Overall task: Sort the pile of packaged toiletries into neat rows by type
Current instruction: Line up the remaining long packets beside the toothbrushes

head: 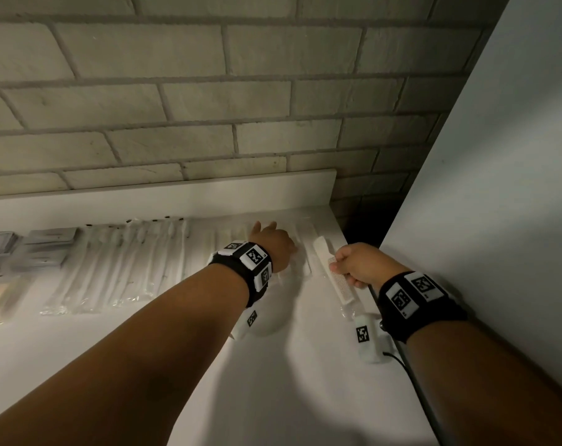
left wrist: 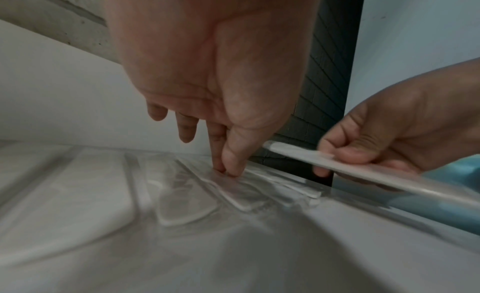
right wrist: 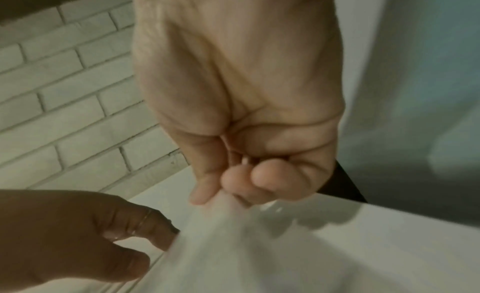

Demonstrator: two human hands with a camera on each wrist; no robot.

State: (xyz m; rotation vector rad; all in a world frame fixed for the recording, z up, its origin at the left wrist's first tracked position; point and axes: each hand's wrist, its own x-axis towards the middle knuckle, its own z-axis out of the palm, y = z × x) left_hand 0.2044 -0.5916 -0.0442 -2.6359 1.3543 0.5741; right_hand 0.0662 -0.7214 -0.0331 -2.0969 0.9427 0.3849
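A white shelf (head: 305, 397) carries rows of wrapped toiletries. My right hand (head: 344, 268) pinches a white comb in clear wrap (head: 323, 252) at the shelf's right end, held just above the surface. The right wrist view shows that hand's fingers (right wrist: 228, 186) curled round the blurred white comb (right wrist: 233, 236). My left hand (head: 273, 243) reaches to the wrapped combs (head: 302, 241) lying just left of it. In the left wrist view its thumb and forefinger (left wrist: 230, 170) pinch the clear wrap of one lying comb (left wrist: 241, 197), the other fingers straight. The right hand (left wrist: 350, 153) holds its comb (left wrist: 293, 151) beside it.
Wrapped toothbrushes (head: 128, 262) lie in a row mid-shelf, with grey flat packets (head: 47, 243) to their left. A brick wall (head: 208, 107) stands behind the shelf's raised back edge (head: 176, 188). A white panel (head: 498, 156) closes the right side, past a dark gap (head: 360, 226).
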